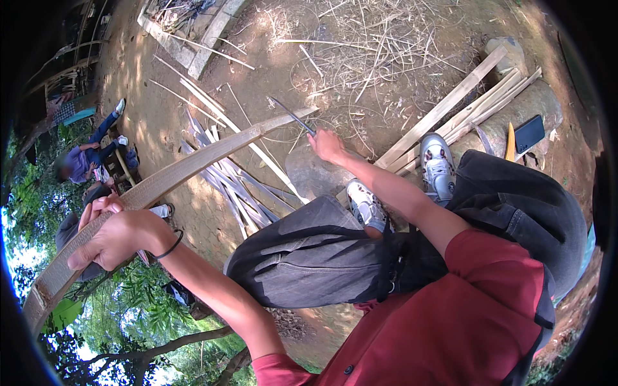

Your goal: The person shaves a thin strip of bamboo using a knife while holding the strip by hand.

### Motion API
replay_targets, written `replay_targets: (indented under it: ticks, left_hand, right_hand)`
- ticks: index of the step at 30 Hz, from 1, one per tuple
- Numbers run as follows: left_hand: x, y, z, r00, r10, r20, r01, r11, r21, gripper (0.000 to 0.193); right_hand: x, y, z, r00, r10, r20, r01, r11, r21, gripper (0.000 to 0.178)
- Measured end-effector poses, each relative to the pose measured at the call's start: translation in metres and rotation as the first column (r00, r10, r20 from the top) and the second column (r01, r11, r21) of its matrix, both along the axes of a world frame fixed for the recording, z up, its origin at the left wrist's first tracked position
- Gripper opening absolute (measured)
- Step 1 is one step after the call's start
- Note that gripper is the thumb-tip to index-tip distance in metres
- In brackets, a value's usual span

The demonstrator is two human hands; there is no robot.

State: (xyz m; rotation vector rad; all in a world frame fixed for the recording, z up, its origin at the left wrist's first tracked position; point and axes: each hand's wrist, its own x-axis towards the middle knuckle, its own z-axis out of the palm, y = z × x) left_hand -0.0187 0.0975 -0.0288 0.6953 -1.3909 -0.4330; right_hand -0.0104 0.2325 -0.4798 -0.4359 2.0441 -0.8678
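Note:
My left hand [119, 235] is closed around a long, flat bamboo slat [193, 166], gripping it toward its lower left end. The slat slants up and right over the ground to a narrower, paler end. My right hand [327, 147] is wrapped around the handle of a knife [293, 114]. Its dark, thin blade points up and left and crosses the slat near the pale end; whether the edge touches the wood I cannot tell. Most of the handle is hidden in my fist. Below the slat's far end sits a rounded stone [309, 172].
Split bamboo strips [235, 186] lie on the dirt left of my knees. More slats [444, 112] lean beside my shoes, near a large stone [541, 106] bearing a dark phone [530, 133] and a yellow curved object [510, 143]. Shavings [380, 61] litter the ground. A person [80, 161] sits far left.

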Motion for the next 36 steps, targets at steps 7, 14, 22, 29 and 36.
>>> replay_targets:
  ticks: [7,14,22,29,36]
  left_hand:
    - [0.005,-0.001,0.006,0.999,-0.044,-0.012,0.045,0.988,0.15,0.074]
    - [-0.005,0.0,0.004,0.995,-0.09,0.037,0.089,0.996,0.006,0.068]
    - [-0.004,0.001,0.004,0.996,-0.089,0.003,0.089,0.994,0.069,0.077]
    - [-0.013,0.001,0.001,0.995,-0.076,0.062,0.076,0.997,0.003,0.083]
    - [-0.01,0.012,0.0,0.993,0.074,0.096,-0.08,0.995,0.06,0.085]
  right_hand:
    - [-0.041,0.005,-0.02,0.972,-0.04,0.232,-0.001,0.985,0.173,0.04]
    - [-0.003,0.003,-0.007,0.999,0.035,-0.03,-0.036,0.999,-0.03,0.038]
    - [-0.047,0.002,-0.02,0.975,0.209,0.079,-0.219,0.962,0.165,0.04]
    - [-0.011,0.006,-0.029,0.976,-0.019,-0.218,0.012,0.999,-0.031,0.042]
    - [-0.055,0.002,-0.022,0.979,0.099,0.176,-0.129,0.977,0.168,0.043]
